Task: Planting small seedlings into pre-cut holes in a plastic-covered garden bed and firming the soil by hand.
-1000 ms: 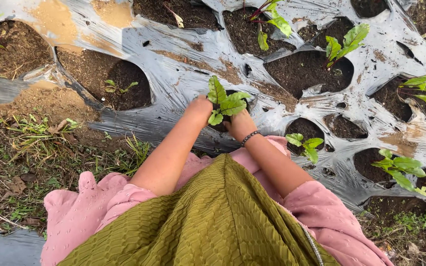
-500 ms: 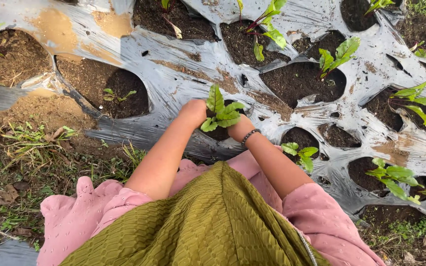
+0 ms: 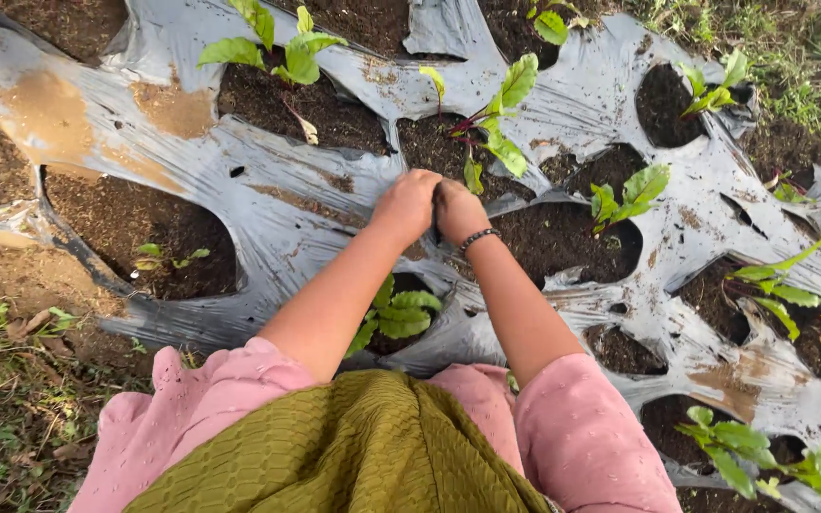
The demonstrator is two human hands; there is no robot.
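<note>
At the centre of the bed, the left hand (image 3: 408,202) and the right hand (image 3: 457,211) are pressed side by side, both curled closed, knuckles up, resting on the silver-grey plastic mulch sheet (image 3: 296,204) at the near edge of a round planting hole. Whether the fingers grip the sheet, soil or a stem cannot be told; the fingertips are hidden. A dark beaded bracelet (image 3: 479,237) sits on the right wrist.

Just far of the hands stands a red-stemmed seedling with long green leaves (image 3: 496,133). Near of the hands, between the forearms, a low leafy seedling (image 3: 399,314) grows in its own hole. To the right, a short broad-leaved seedling (image 3: 627,193) stands at the far edge of a wide hole of dark soil (image 3: 553,242). To the left, a large hole (image 3: 144,233) holds only tiny sprouts. Patches of dried tan mud (image 3: 49,114) lie on the sheet at far left.

Risk, as judged: the sheet is thin and already torn in places; pulling with both hands could widen the hole. The forearms pass directly over the low seedling and could crush its leaves. The red-stemmed seedling is close enough to be knocked.

Packages, labels, signs: none visible.
</note>
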